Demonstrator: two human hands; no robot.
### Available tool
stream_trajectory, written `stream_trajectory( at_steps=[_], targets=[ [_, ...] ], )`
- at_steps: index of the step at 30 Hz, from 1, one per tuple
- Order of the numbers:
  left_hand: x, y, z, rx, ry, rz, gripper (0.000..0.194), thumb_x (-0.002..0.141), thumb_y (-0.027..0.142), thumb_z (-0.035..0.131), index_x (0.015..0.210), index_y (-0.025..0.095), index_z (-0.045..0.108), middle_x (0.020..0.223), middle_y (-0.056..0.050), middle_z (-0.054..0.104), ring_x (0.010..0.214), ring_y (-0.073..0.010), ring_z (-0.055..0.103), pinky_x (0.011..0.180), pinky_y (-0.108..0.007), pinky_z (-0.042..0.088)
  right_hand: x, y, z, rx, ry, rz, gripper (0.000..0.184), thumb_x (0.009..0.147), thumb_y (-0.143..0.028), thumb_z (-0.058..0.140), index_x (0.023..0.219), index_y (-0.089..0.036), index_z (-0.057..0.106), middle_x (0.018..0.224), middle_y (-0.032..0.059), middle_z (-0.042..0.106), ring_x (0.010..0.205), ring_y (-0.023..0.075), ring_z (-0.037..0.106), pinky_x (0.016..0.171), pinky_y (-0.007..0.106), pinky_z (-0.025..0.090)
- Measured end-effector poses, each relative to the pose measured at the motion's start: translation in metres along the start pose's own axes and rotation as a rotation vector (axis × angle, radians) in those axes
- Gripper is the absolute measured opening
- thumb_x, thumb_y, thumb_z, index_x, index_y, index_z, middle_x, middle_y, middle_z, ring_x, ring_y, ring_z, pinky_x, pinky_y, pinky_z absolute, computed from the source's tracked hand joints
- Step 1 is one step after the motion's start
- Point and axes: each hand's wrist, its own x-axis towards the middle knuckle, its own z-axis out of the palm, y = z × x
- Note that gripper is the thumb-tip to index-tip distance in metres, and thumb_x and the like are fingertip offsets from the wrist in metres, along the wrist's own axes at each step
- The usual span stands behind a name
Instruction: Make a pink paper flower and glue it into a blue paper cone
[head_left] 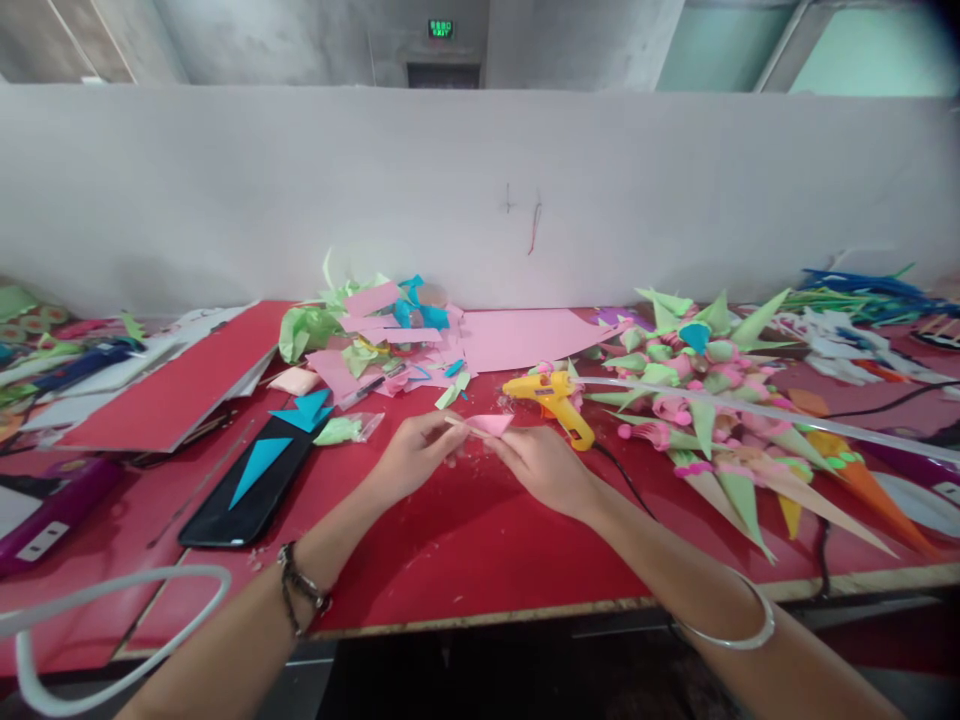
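the pink paper (490, 424) is pinched between the left fingers (444, 440) and right fingers (516, 452), likely light, thin and easily creased, so best held gently by its edges.

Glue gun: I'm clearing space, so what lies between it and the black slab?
The bagged green scrap, the left hand and the pink paper it holds, in the head view.

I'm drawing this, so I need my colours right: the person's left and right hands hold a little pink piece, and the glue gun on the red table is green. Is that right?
Not quite: the glue gun is yellow, not green, as the head view shows. It does lie on the red table, and the left hand and right hand do hold a little pink piece.
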Motion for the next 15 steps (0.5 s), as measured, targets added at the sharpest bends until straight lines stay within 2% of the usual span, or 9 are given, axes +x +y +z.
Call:
stream_trajectory(
  at_steps=[3, 7, 11, 15],
  targets=[
    [0.0001, 0.0018, 0.0004, -0.004, -0.006, 0.023, 0.021, 0.078, 0.03, 0.047, 0.069, 0.013, 0.055, 0.06, 0.002, 0.055, 0.054, -0.0077, 0.051, 0.055, -0.019, 0.042, -0.0001, 0.0004, 0.0006, 0.111, -0.008, 0.029, 0.041, 0.089, -0.032, 0.027, 0.073, -0.012, 0.059, 0.058, 0.0045, 0.058, 0.052, 0.011, 0.053, 0.049, 0.022, 0.03],
    [0.0002, 0.0019, 0.0035, -0.008, -0.044, 0.015, 0.02, 0.077, 0.028, 0.048, 0.071, 0.012, 0.057, 0.061, 0.0, 0.058, 0.054, -0.0083, 0.054, 0.053, -0.019, 0.044, 0.0, -0.0006, 0.0008, 0.21, -0.014, 0.022, 0.039, 0.089, -0.032, 0.03, 0.069, -0.012, 0.056, 0.055, 0.0022, 0.053, 0.05, 0.0092, 0.047, 0.048, 0.021, 0.028],
    [-0.0009, 0.0031, 0.0027, 0.045, -0.07, 0.075, 0.022, 0.08, 0.026, 0.045, 0.072, 0.011, 0.059, 0.063, -0.001, 0.058, 0.054, -0.0077, 0.052, 0.053, -0.019, 0.043, -0.0001, -0.0014, -0.0013, 0.267, -0.039, -0.003, 0.039, 0.088, -0.032, 0.03, 0.062, -0.013, 0.053, 0.049, -0.0009, 0.046, 0.046, 0.0075, 0.04, 0.046, 0.021, 0.026],
    [-0.0034, 0.0041, -0.0013, 0.165, -0.084, 0.137, 0.025, 0.081, 0.028, 0.044, 0.07, 0.012, 0.059, 0.065, -0.001, 0.058, 0.058, -0.0088, 0.05, 0.055, -0.019, 0.04, -0.0011, -0.0008, -0.004, 0.394, -0.094, -0.079, 0.037, 0.088, -0.03, 0.03, 0.065, -0.014, 0.053, 0.05, -0.0029, 0.042, 0.046, 0.0069, 0.039, 0.047, 0.02, 0.028]
  ],
)
